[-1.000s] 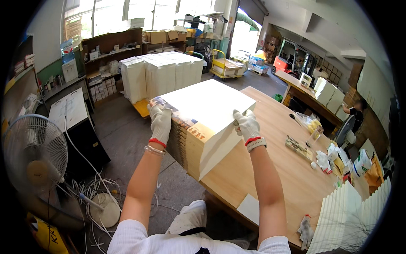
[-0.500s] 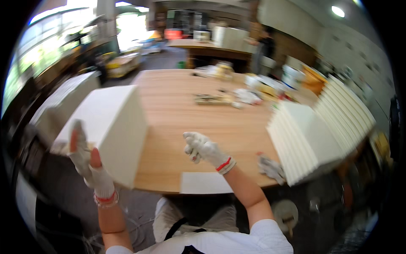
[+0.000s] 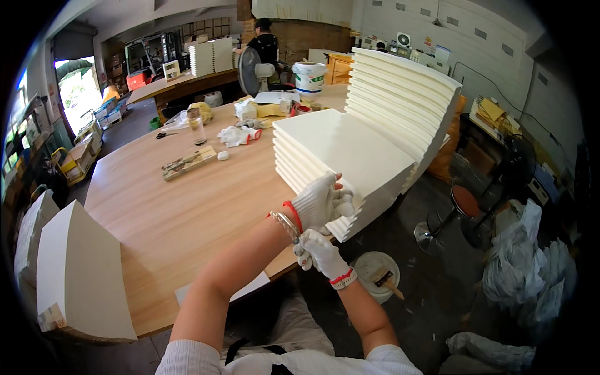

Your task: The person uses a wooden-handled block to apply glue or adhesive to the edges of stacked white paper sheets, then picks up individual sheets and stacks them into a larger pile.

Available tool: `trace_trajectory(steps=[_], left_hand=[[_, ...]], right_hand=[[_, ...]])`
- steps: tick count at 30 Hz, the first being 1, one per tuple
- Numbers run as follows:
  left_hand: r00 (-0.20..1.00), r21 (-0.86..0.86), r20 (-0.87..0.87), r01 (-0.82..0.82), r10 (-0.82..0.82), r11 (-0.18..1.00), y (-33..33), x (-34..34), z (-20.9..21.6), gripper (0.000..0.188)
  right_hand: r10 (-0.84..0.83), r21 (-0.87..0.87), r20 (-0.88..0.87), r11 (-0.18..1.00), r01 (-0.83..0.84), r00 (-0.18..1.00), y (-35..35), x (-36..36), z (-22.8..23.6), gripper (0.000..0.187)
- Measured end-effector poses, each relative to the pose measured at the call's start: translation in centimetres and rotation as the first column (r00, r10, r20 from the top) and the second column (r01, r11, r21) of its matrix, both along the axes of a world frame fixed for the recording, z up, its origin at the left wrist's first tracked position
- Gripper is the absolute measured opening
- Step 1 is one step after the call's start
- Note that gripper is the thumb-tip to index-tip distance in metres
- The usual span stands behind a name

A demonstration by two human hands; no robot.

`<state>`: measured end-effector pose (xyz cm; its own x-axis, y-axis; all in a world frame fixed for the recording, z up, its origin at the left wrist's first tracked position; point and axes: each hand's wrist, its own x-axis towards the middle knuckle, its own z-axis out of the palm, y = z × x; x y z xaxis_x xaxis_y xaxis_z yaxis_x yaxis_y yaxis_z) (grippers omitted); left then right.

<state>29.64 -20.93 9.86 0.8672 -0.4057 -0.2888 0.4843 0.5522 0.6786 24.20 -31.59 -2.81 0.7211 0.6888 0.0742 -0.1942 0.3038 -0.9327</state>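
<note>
My left hand [image 3: 320,201] wears a white knit glove with a red cuff and some bare fingertips. It reaches across to the right, fingers apart, at the near corner of a stack of thick white sheets [image 3: 350,147]; whether it touches the stack is hard to tell. A bracelet [image 3: 286,226] circles that wrist. Just below it is my right hand [image 3: 320,253], gloved alike, its fingers curled together close to the left wrist. What those fingers hold, if anything, is hidden. A flat white sheet [image 3: 250,285] lies at the table's front edge, partly behind my left forearm.
A taller ridged white stack [image 3: 400,100] rises behind the first. White blocks [image 3: 81,269] stand at the table's [image 3: 156,237] left end. Scissors [image 3: 166,135], a jar [image 3: 196,128], a fan [image 3: 250,72] and a bucket [image 3: 309,78] are farther back. A brush [image 3: 384,280] lies on a pail [image 3: 369,265]. A person [image 3: 265,47] stands beyond.
The view has swung right. My left hand has moved from the left-hand block across to the right-hand stack. My right hand, still curled, is now beside the left wrist.
</note>
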Motion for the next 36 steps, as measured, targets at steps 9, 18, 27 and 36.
trace_trajectory(steps=[9,18,27,36], left_hand=[[0.997,-0.056,0.045,-0.053,0.056,0.997,-1.1,4.3,2.1,0.036],[0.848,-0.209,-0.014,-0.52,0.529,0.828,-1.4,6.2,3.5,0.02],[0.831,0.086,0.042,-0.556,0.555,0.827,17.6,-10.9,1.2,0.023],[0.799,0.142,0.11,-0.601,0.591,0.786,31.7,-25.9,-13.0,0.044]], right_hand=[[-0.037,0.013,-0.115,0.999,0.039,0.993,-2.8,0.1,-0.9,0.039],[0.001,-0.006,0.012,1.0,-0.001,1.0,-1.0,-0.2,-0.5,0.042],[-0.06,-0.175,0.441,0.973,0.151,0.895,0.7,3.4,4.2,0.059],[0.282,-0.42,0.042,0.876,-0.239,0.959,12.8,6.0,-1.9,0.029]])
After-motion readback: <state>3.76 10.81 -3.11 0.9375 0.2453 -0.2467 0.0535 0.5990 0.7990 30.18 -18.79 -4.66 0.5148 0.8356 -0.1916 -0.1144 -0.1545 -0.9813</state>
